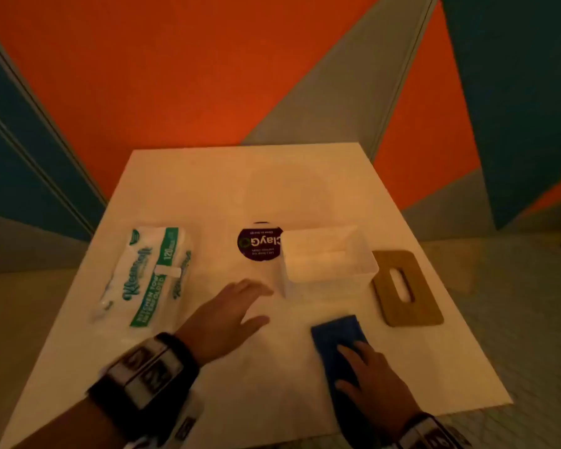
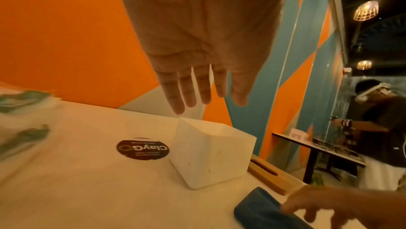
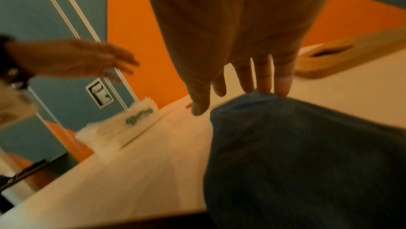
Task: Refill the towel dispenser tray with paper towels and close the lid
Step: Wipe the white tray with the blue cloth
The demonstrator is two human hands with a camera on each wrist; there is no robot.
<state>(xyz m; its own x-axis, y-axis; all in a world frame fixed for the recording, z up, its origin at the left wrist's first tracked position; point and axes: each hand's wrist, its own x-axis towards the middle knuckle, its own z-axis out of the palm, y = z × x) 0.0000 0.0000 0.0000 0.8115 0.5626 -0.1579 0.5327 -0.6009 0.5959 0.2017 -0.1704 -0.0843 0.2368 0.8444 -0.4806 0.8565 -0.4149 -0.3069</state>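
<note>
A white open-topped dispenser tray (image 1: 329, 259) stands mid-table, also in the left wrist view as a white box (image 2: 211, 156). Its wooden slotted lid (image 1: 407, 288) lies flat to the tray's right, apart from it. A sealed pack of paper towels (image 1: 153, 273) with green print lies on the left. My left hand (image 1: 230, 314) hovers with straight fingers between pack and tray, holding nothing. My right hand (image 1: 366, 374) rests with straight fingers on a blue cloth (image 1: 337, 335) near the front edge; in the right wrist view the fingertips (image 3: 263, 88) touch the cloth (image 3: 307, 154).
A round dark sticker (image 1: 259, 243) is on the white table (image 1: 208, 189) just left of the tray. An orange, teal and grey wall stands behind. Another person (image 2: 380, 119) stands by a dark side table far right in the left wrist view.
</note>
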